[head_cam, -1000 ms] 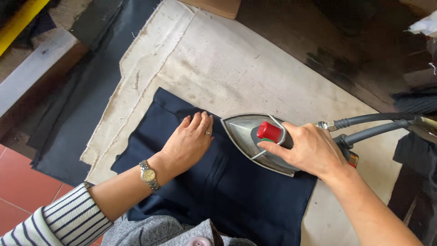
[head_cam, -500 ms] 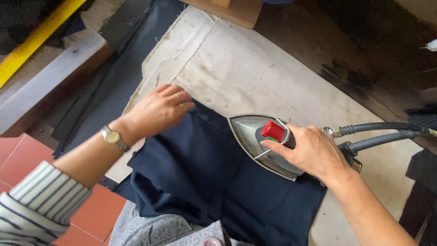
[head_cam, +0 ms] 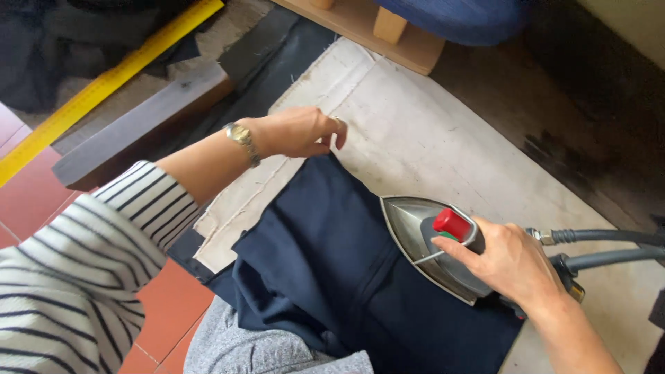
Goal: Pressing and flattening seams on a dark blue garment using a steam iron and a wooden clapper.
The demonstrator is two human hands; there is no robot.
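A dark navy cloth (head_cam: 325, 256) lies flat on a worn cream pressing pad (head_cam: 429, 131). My right hand (head_cam: 512, 266) grips the handle of a steel steam iron (head_cam: 422, 239) with a red knob; the iron rests on the cloth's right part, tip pointing left. Two grey hoses (head_cam: 609, 248) run off from it to the right. My left hand (head_cam: 301, 131), with a wristwatch, sits at the cloth's far corner, fingers curled down at its edge; whether they pinch the cloth I cannot tell.
A dark wooden block (head_cam: 138, 128) and a yellow ruler (head_cam: 104, 83) lie at the left beside dark fabric. A wooden frame (head_cam: 388, 34) with blue cloth stands at the back. Red floor tiles (head_cam: 166, 305) show below left, grey fabric at the bottom.
My left hand has slid from the middle of the cloth up to its far corner. The iron has stayed on the cloth's right part in my right hand.
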